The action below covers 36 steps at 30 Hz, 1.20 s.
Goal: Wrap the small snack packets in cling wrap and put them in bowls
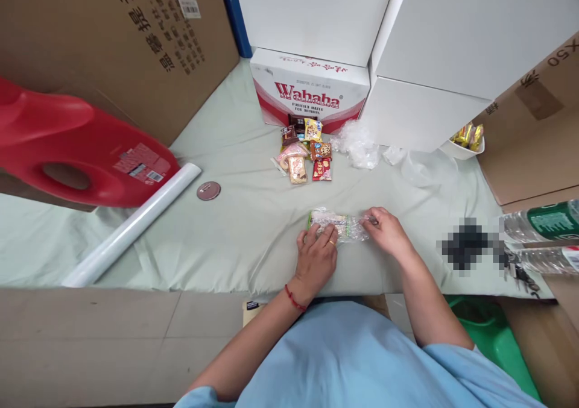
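Near the front of the cloth-covered table lies a snack pack with green edges inside a clear plastic bag. My left hand rests on top of the pack, fingers stretched out and pressing it against the cloth. At the bag's right end, my right hand is closed, pinching the crinkled plastic between thumb and fingers. The pack's lower part is hidden under my left fingers. Beyond both hands sits a small pile of wrapped snacks, with crumpled clear plastic bags beside it.
A Wahaha carton stands at the back below white boxes. On the left are a red jug, a white roll and a round tin. Plastic bottles and a snack bowl are at right.
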Each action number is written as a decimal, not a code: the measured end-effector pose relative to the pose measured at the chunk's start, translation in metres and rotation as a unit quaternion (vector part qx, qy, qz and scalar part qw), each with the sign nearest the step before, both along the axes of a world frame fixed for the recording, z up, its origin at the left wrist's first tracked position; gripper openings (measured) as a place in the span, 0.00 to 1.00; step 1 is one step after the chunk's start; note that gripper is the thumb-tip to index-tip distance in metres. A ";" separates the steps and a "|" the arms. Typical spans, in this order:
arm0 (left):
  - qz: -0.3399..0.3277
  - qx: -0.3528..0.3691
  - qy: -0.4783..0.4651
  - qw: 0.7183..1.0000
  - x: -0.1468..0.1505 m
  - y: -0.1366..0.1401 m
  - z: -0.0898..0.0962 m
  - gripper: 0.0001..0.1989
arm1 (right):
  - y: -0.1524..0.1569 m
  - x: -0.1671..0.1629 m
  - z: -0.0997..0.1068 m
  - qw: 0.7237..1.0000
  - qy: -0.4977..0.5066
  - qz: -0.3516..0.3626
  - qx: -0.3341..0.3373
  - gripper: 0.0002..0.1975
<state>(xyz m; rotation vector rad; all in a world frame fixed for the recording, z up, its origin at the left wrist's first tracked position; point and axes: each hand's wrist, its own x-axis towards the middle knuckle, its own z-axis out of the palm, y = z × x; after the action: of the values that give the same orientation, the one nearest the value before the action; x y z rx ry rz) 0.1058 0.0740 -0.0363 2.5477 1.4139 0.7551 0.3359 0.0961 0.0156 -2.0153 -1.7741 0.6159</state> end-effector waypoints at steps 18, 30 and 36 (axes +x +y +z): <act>-0.041 -0.017 -0.175 0.984 -0.066 -0.010 -0.002 0.15 | 0.023 -0.135 0.010 0.972 -0.203 0.114 -0.033 0.22; 0.058 0.055 -0.131 0.988 -0.102 -0.003 -0.003 0.10 | 0.000 -0.123 0.017 0.984 -0.147 0.096 0.010 0.11; 0.051 0.059 -0.099 0.992 -0.099 -0.004 -0.009 0.11 | 0.011 -0.022 0.035 0.986 0.156 -0.024 0.054 0.11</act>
<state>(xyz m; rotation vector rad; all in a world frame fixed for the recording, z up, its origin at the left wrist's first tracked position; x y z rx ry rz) 0.0063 0.0703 -0.0448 2.4158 1.4824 1.1063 0.3135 0.1073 0.0506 -1.7721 -1.5352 0.7568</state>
